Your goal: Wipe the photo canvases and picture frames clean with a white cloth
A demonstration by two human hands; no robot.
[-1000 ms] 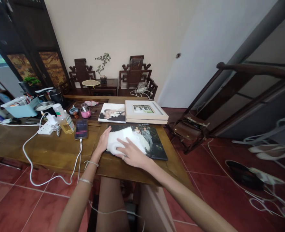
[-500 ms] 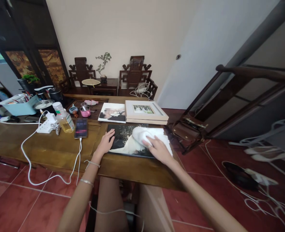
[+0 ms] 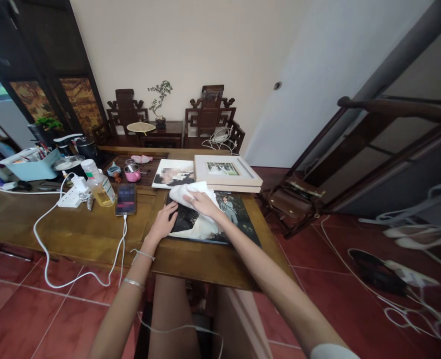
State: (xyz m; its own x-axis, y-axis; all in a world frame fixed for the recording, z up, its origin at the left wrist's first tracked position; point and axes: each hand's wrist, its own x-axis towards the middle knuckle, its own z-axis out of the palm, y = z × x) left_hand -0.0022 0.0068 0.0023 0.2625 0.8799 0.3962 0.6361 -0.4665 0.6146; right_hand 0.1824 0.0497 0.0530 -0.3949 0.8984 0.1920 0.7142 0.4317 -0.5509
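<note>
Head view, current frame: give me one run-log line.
left hand: at left edge of photo panel | right hand: on white cloth | cloth: over panel's far left part

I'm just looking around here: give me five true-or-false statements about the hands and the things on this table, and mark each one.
1. The right hand has its fingers on a white cloth. True.
2. The left hand is raised clear of the photo panel. False: it rests on the panel's left end.
3. The bottle of yellowish liquid stands to the left of the phone. True.
4. No cable is attached to the phone. False: a white cable is plugged into its near end.
5. The pink cup stands on the dark tray. True.
</note>
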